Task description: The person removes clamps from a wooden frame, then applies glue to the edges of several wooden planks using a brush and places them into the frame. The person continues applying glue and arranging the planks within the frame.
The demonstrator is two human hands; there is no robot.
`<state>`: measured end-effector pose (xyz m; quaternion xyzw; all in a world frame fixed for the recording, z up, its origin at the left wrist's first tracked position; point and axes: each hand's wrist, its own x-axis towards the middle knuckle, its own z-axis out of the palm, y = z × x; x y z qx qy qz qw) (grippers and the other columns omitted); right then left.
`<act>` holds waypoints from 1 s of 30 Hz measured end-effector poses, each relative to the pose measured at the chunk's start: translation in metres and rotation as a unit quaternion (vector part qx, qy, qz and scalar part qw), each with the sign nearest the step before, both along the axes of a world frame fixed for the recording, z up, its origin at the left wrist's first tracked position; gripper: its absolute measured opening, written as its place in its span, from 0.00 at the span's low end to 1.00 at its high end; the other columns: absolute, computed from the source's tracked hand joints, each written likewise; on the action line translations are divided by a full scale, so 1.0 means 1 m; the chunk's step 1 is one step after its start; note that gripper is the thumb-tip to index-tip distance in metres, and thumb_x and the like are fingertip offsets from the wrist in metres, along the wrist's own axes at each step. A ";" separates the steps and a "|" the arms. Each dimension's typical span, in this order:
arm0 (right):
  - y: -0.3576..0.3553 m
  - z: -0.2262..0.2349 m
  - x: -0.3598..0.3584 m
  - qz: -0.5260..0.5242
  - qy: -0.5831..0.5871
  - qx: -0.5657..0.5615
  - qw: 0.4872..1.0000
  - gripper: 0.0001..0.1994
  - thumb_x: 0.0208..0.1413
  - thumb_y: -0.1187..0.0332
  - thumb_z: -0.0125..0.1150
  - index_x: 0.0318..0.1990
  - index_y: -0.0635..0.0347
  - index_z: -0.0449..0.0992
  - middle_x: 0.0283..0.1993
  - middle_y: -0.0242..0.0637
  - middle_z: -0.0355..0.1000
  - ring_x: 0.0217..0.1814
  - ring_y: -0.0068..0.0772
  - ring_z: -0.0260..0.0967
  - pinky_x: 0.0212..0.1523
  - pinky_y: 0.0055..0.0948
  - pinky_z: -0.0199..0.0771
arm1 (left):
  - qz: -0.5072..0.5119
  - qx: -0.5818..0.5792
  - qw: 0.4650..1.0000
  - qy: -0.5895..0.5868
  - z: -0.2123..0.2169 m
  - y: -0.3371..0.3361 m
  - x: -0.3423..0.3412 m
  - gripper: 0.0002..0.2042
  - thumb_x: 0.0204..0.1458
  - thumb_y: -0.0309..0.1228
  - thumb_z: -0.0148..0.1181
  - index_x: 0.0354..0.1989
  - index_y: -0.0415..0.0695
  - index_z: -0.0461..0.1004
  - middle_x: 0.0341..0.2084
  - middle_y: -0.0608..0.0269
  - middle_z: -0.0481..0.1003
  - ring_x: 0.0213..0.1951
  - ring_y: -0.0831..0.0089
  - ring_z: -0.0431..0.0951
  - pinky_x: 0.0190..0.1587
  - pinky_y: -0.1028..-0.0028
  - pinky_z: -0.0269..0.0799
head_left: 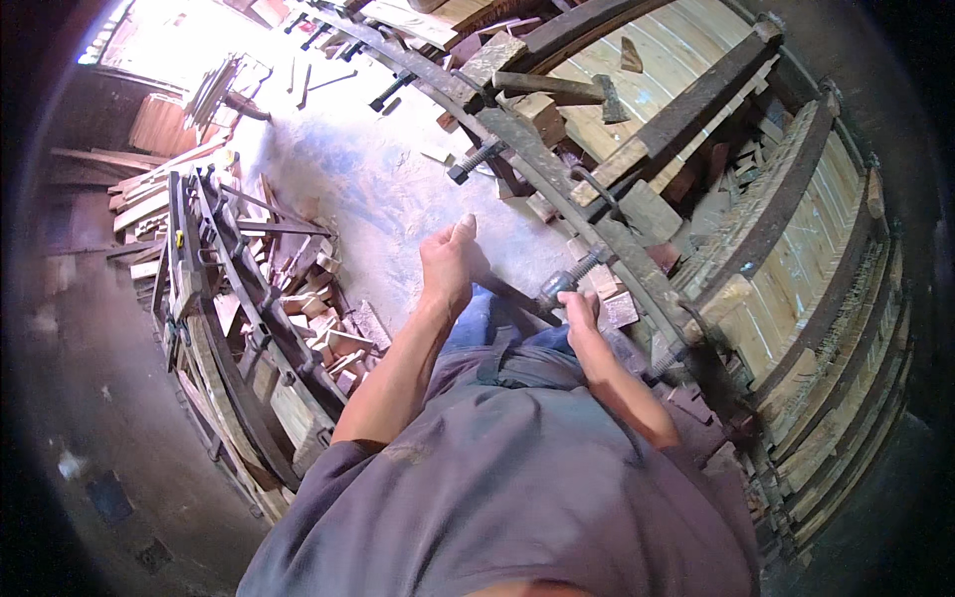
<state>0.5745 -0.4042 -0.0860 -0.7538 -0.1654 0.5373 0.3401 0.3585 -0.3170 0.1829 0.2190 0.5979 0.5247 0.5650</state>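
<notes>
My left hand (pixel 448 267) is closed in a fist, thumb up, round the end of a long dark bar handle. The bar looks like a wrench (pixel 519 298) and slants down to the right, toward a round dark head at a threaded clamp screw (pixel 585 267). My right hand (pixel 579 310) is closed at that head, with the thumb laid on top. Its other fingers are mostly hidden. The screw runs into a long metal clamp rail (pixel 557 179) on my right. Beyond the rail lie pale glued board panels (pixel 686 50) under dark beams.
More clamp screws (pixel 477 159) stick out along the rail. Wood offcuts (pixel 338 343) lie heaped at the left beside a metal rack (pixel 214 229) and stacked boards (pixel 149 199). Wooden blocks (pixel 542 119) sit among the beams. The dusty floor (pixel 368 189) runs between both sides.
</notes>
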 end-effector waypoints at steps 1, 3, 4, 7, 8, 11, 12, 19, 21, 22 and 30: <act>-0.001 0.013 -0.011 -0.034 -0.006 -0.010 0.999 0.24 0.40 0.68 0.69 0.47 0.67 0.73 0.47 0.44 0.74 0.46 0.41 0.72 0.47 0.38 0.72 | -0.004 -0.011 1.000 -0.010 -0.005 0.002 -0.010 0.21 0.65 0.37 0.57 0.17 0.48 0.63 0.09 0.68 0.58 0.11 0.72 0.57 0.19 0.68 0.55; -0.001 0.037 -0.038 -0.109 0.001 -0.019 0.994 0.23 0.42 0.67 0.70 0.47 0.63 0.73 0.47 0.39 0.75 0.44 0.34 0.72 0.44 0.34 0.72 | -0.029 -0.031 0.999 -0.023 -0.011 0.007 -0.026 0.22 0.65 0.38 0.57 0.17 0.48 0.63 0.09 0.67 0.58 0.12 0.72 0.58 0.19 0.67 0.55; -0.002 0.042 -0.047 -0.176 0.039 0.001 0.984 0.22 0.43 0.66 0.70 0.47 0.62 0.74 0.47 0.38 0.75 0.45 0.34 0.72 0.46 0.33 0.72 | -0.047 -0.032 0.998 -0.031 -0.013 0.012 -0.030 0.22 0.66 0.38 0.57 0.17 0.48 0.64 0.09 0.67 0.59 0.12 0.71 0.58 0.19 0.67 0.54; -0.009 0.039 -0.073 -0.218 0.271 0.000 0.938 0.14 0.50 0.68 0.65 0.46 0.56 0.76 0.42 0.33 0.77 0.44 0.36 0.75 0.47 0.36 0.74 | -0.098 -0.071 0.992 -0.030 -0.015 0.036 -0.056 0.22 0.66 0.40 0.58 0.18 0.45 0.67 0.11 0.64 0.64 0.13 0.72 0.63 0.19 0.70 0.58; -0.009 0.028 -0.085 -0.210 0.327 0.039 0.920 0.18 0.48 0.71 0.65 0.49 0.55 0.76 0.43 0.33 0.77 0.45 0.38 0.75 0.50 0.36 0.75 | -0.119 -0.084 0.989 -0.036 -0.018 0.047 -0.070 0.21 0.65 0.41 0.59 0.18 0.45 0.68 0.11 0.64 0.65 0.13 0.72 0.65 0.19 0.71 0.59; 0.019 0.037 -0.139 -0.173 0.379 -0.063 0.907 0.12 0.48 0.72 0.66 0.43 0.61 0.80 0.39 0.37 0.80 0.43 0.39 0.77 0.51 0.37 0.75 | -0.113 -0.141 0.984 0.003 -0.022 0.085 -0.124 0.21 0.63 0.43 0.60 0.19 0.47 0.69 0.12 0.64 0.68 0.14 0.72 0.67 0.18 0.72 0.60; 0.030 0.035 -0.160 -0.168 0.366 -0.095 0.910 0.12 0.49 0.71 0.67 0.42 0.62 0.81 0.38 0.37 0.80 0.42 0.38 0.78 0.51 0.37 0.75 | -0.099 -0.151 0.984 -0.007 -0.030 0.097 -0.149 0.21 0.64 0.43 0.60 0.18 0.48 0.68 0.11 0.64 0.66 0.13 0.72 0.66 0.18 0.70 0.60; 0.144 0.061 -0.262 -0.062 0.178 -0.056 0.980 0.19 0.47 0.61 0.75 0.44 0.63 0.80 0.40 0.34 0.79 0.40 0.32 0.74 0.43 0.33 0.71 | -0.012 -0.073 0.990 -0.117 -0.004 0.187 -0.273 0.17 0.67 0.40 0.52 0.24 0.48 0.65 0.09 0.68 0.56 0.14 0.70 0.57 0.30 0.66 0.64; 0.187 0.077 -0.267 -0.052 0.174 -0.014 0.983 0.16 0.48 0.60 0.75 0.39 0.61 0.82 0.37 0.32 0.79 0.37 0.28 0.73 0.40 0.30 0.69 | -0.025 -0.037 0.990 -0.132 -0.005 0.212 -0.285 0.16 0.67 0.39 0.52 0.26 0.48 0.65 0.10 0.67 0.56 0.15 0.70 0.58 0.32 0.66 0.65; 0.203 0.078 -0.268 -0.043 0.186 -0.008 0.981 0.15 0.48 0.60 0.75 0.38 0.60 0.83 0.36 0.31 0.80 0.36 0.25 0.73 0.38 0.29 0.67 | -0.004 -0.037 0.992 -0.123 -0.005 0.221 -0.286 0.16 0.67 0.39 0.52 0.25 0.48 0.65 0.11 0.68 0.56 0.16 0.70 0.58 0.32 0.66 0.65; 0.228 0.076 -0.298 -0.137 0.133 0.003 0.982 0.10 0.47 0.70 0.75 0.36 0.59 0.82 0.34 0.33 0.78 0.30 0.28 0.72 0.33 0.30 0.70 | 0.091 -0.081 0.982 -0.145 -0.080 0.266 -0.339 0.15 0.68 0.38 0.51 0.27 0.50 0.64 0.12 0.70 0.57 0.17 0.70 0.59 0.35 0.61 0.68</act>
